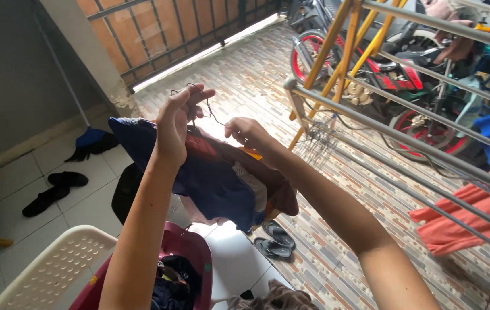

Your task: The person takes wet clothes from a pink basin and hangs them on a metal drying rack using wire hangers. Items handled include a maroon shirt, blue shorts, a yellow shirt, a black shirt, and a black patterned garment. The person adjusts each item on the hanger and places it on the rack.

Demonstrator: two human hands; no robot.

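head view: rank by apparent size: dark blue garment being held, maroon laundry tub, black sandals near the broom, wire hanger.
1. dark blue garment, held by left hand and right hand
2. maroon laundry tub, partly hidden by the arm and cropped, so its rank against the garment is unsure
3. black sandals
4. wire hanger, mostly hidden

Your left hand (175,123) covers the middle of the thin dark wire hanger (206,106), and the bunched navy-and-red garment (216,178) hides its lower bar. The maroon plastic laundry basket (190,247) and white perforated plastic chair (55,267) run off the near edge; far right, the motorbikes (406,74) sit partly behind the grey metal drying rack (406,135).
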